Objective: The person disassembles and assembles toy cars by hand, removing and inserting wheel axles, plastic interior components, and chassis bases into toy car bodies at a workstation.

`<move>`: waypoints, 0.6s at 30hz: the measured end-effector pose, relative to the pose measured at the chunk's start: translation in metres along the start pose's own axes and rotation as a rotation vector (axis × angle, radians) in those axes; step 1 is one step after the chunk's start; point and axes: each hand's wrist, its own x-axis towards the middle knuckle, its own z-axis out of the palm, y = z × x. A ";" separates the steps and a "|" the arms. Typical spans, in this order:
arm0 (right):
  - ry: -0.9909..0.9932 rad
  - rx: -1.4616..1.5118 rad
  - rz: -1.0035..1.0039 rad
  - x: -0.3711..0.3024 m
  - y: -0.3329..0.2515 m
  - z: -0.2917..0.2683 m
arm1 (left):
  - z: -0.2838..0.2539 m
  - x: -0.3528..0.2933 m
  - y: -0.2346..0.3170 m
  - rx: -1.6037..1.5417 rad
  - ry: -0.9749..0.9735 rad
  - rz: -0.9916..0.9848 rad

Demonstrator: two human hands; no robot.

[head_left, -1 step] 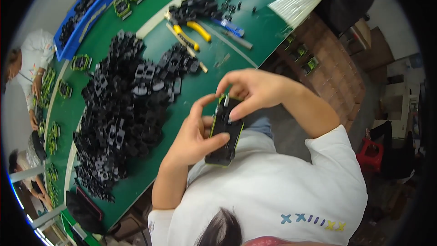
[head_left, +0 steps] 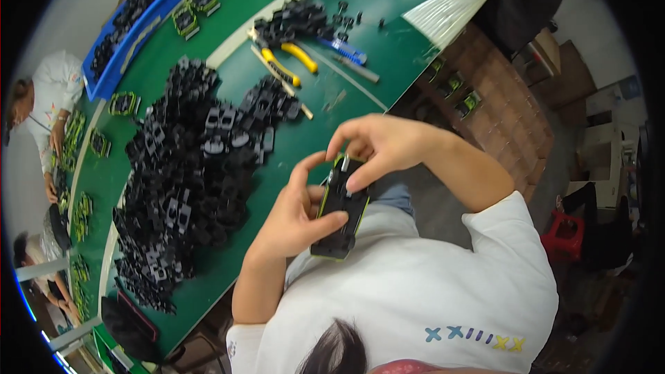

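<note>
A flat black rectangular casing with lime-green edging (head_left: 341, 213) is held between both hands, in front of the white shirt. My left hand (head_left: 287, 218) is closed on its left side, thumb lying across the black face. At the upper end, my right hand (head_left: 381, 149) grips it too, thumb pressing on the face and index finger curled over the top. A small shiny metal part (head_left: 346, 163) shows beside the right fingers. What the hidden fingertips touch underneath cannot be seen.
Left on the green table (head_left: 277, 166) lies a large heap of black plastic parts (head_left: 187, 187). Beyond are yellow-handled pliers (head_left: 299, 57), a blue utility knife (head_left: 346, 50) and a blue bin (head_left: 104, 83). Co-workers sit along the left; a red stool (head_left: 562, 237) stands right.
The picture has shifted slightly, so hands and table things appear a little lower. Both hands keep the same hold on the casing.
</note>
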 end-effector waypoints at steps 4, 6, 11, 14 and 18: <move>-0.011 0.027 0.023 0.000 0.012 -0.001 | -0.002 0.006 0.002 0.036 -0.056 -0.082; 0.017 0.024 0.014 -0.004 0.011 -0.002 | -0.001 0.009 0.001 0.020 -0.067 -0.079; 0.194 0.243 -0.055 -0.020 0.007 -0.025 | -0.016 0.011 0.003 -0.404 0.047 0.210; 0.529 0.394 -0.220 -0.043 0.008 -0.077 | -0.029 0.011 0.013 -0.324 0.113 0.351; 0.825 0.379 -0.484 -0.068 -0.021 -0.165 | -0.033 0.014 0.007 -0.144 0.189 0.363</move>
